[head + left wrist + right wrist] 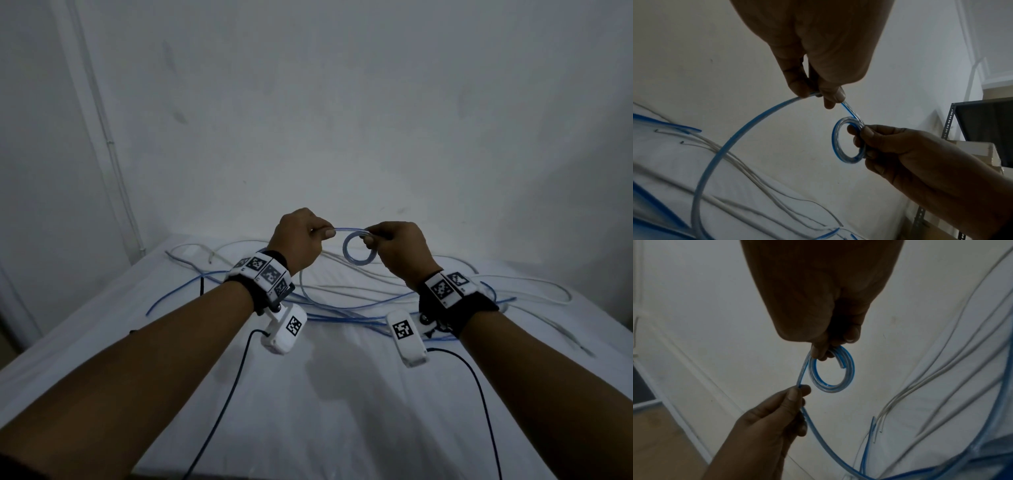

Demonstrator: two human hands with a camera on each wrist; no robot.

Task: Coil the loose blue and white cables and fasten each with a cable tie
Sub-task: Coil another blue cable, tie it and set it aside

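A small coil of blue cable [359,251] [840,142] [831,374] hangs in the air above the table, pinched at its top by my right hand [397,253] [865,139] [830,350]. My left hand [305,240] [818,92] [795,395] pinches the same blue cable just left of the coil. From there the cable's free length [719,154] curves down to the table. More loose blue cable [342,315] and white cables [376,277] [748,175] [941,369] lie tangled on the white table [308,394] beneath my hands. No cable tie shows.
A white wall [342,120] stands close behind the table. A dark metal shelf [982,129] with boxes appears at the right in the left wrist view. Black wrist-camera leads [226,394] trail over the table's near part.
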